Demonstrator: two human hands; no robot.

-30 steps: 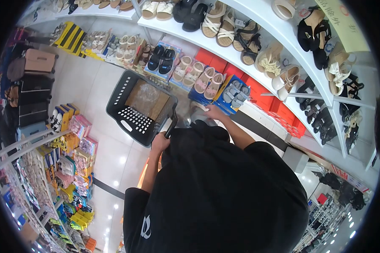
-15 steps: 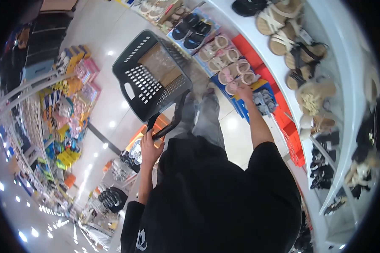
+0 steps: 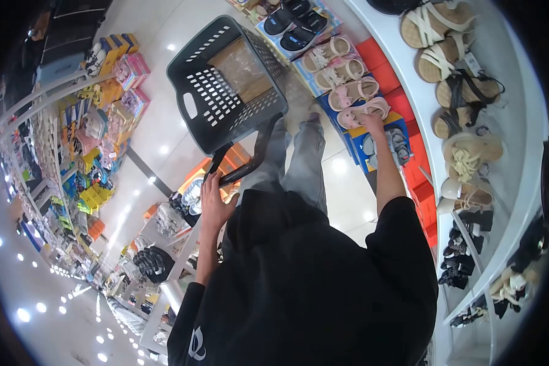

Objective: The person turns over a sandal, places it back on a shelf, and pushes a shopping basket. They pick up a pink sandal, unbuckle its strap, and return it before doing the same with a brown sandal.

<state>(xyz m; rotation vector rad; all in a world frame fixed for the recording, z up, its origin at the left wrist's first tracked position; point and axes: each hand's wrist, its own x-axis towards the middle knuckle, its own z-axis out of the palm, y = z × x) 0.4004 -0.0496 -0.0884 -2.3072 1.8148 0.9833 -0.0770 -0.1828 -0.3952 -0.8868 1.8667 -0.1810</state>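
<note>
A dark grey shopping basket [image 3: 226, 79] with slotted sides has a black push handle [image 3: 250, 168]. My left hand [image 3: 216, 202] is closed on the near end of that handle, with the thumb apart. To the right, a pair of pink child's sandals [image 3: 349, 117] lies on a blue box among the displayed shoes. My right hand [image 3: 373, 124] reaches down to the nearer sandal, its fingers closed at the strap; the fingertips are partly hidden. Grey sandals [image 3: 387, 146] lie just beside this hand. A flat brown cardboard piece [image 3: 241, 70] is inside the basket.
Beige sandals [image 3: 329, 64] and black slides [image 3: 296, 24] continue the low row, with red boxes [image 3: 402, 110] behind. A white shelf [image 3: 494, 146] of sandals curves along the right. Shoe displays [image 3: 94, 140] stand across the tiled aisle on the left.
The view has shifted, so basket and shoes sit higher in the picture. My right hand stays at the pink sandal, and my left hand remains on the handle.
</note>
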